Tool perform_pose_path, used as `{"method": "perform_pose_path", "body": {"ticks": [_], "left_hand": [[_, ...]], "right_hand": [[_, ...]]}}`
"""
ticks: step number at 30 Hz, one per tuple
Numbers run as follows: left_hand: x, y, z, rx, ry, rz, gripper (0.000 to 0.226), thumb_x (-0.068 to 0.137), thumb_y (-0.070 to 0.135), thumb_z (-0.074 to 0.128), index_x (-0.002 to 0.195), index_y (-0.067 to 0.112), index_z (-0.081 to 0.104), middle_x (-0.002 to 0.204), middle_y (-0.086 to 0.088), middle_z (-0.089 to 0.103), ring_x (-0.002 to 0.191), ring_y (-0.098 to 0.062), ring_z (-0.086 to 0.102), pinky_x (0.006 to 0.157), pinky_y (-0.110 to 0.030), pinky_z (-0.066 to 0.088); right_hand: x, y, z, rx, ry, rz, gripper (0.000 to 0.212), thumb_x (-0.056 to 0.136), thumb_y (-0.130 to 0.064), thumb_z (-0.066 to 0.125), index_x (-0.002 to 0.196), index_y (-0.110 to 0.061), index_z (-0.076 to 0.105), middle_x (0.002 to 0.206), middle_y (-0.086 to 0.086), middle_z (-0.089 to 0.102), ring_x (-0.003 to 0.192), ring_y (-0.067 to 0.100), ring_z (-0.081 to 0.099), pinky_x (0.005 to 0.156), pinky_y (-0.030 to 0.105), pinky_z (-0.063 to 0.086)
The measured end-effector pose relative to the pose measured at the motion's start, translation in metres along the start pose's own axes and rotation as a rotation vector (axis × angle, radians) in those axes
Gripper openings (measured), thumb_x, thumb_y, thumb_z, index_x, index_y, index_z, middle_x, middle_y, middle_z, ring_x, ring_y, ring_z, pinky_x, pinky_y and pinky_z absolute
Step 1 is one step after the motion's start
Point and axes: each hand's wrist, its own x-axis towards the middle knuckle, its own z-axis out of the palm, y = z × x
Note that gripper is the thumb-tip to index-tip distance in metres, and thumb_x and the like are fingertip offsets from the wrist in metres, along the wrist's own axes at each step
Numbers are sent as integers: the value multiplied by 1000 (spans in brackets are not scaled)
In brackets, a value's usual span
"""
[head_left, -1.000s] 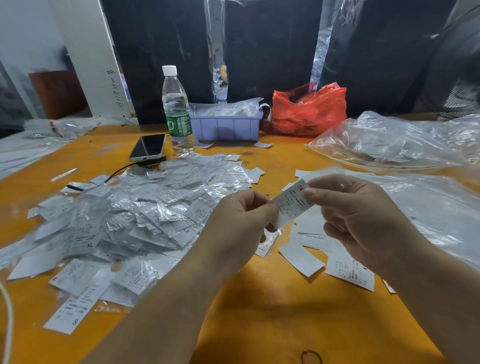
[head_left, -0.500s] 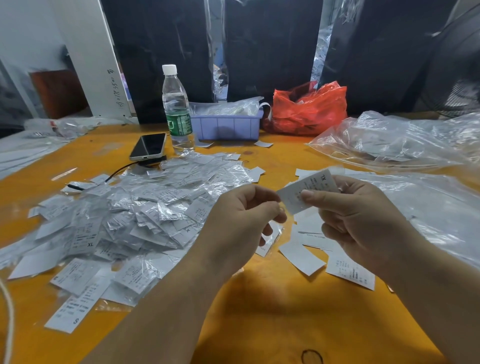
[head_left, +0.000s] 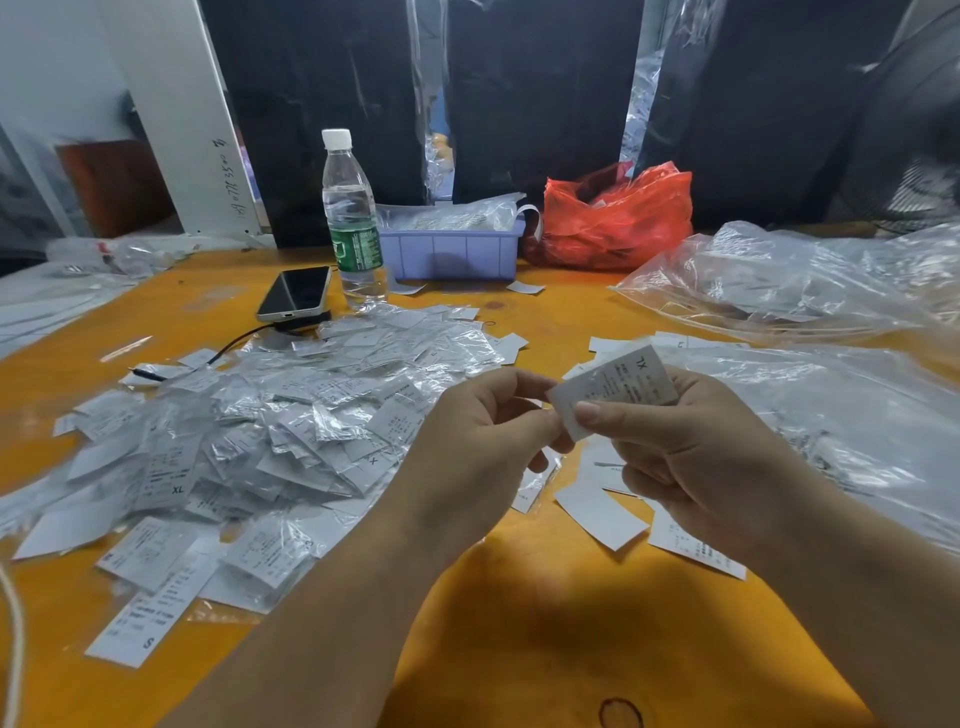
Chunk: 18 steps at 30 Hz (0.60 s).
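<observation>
An orange-yellow wooden table (head_left: 545, 623) fills the near view. Along its far edge stand tall black panels (head_left: 322, 104) with clear plastic film between them. A white board (head_left: 182, 104) leans at far left; a dark fan (head_left: 914, 171) stands far right.

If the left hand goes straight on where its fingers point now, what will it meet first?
The left hand points rightward at the white label pinched by the right hand, so the label's near edge comes first; its fingertips look very close, contact unclear.
</observation>
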Motion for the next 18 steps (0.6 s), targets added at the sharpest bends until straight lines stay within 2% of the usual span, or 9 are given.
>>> {"method": "perform_pose_path", "body": {"ticks": [3,7,9,11,12,14,16,18], "left_hand": [[0,1,0,-26,-9,-13,15,95,20,58,87,17,70,66,4,65,57,-5,55,51,-12,42],[2,0,-3,48,32,-54,17,92,25,64,80,15,70,57,11,60,51,-1,51,48,-13,39],[5,-1,-9,114,87,-102,17,92,21,63,79,13,70,54,14,59,47,2,49,46,-12,39],[9,-5,-17,291,166,-129,18,90,21,61,77,13,69,58,11,62,46,1,48,43,-14,42],[10,-7,-19,408,201,-137,17,88,23,61,75,15,68,63,7,65,48,-2,49,45,-20,46],[11,-10,-24,596,243,-180,17,85,28,59,71,19,65,68,4,66,55,-8,53,50,-29,49],[11,-11,-28,720,243,-266,16,83,32,58,71,23,63,70,6,66,62,-11,57,50,-27,47],[11,-12,-32,847,260,-324,9,82,34,58,78,27,60,76,9,64,68,-11,58,53,-27,52]], "right_hand": [[0,0,0,-32,-8,19,32,63,-20,77,90,-3,71,51,2,34,39,9,25,36,18,27],[0,-1,-1,-77,-69,57,39,63,-23,78,96,-3,71,48,1,36,39,10,21,38,20,21],[0,-5,-3,-139,-51,39,36,66,-21,79,98,-7,73,56,6,54,35,9,27,36,18,24],[1,-8,-6,-407,53,-48,21,75,-14,79,94,-17,73,78,1,72,42,7,51,44,14,36],[3,-8,-9,-609,126,-104,18,78,-15,77,93,-24,72,83,-6,73,56,3,61,52,14,40],[4,-6,-14,-916,181,-157,16,81,-21,74,91,-33,69,85,-13,69,74,0,63,59,13,40],[4,-3,-15,-1059,122,-99,12,82,-27,73,90,-33,66,84,-12,65,73,3,61,56,13,39],[4,0,-14,-1139,61,-9,12,79,-35,74,87,-32,66,82,-11,62,69,6,60,54,16,40]]}}
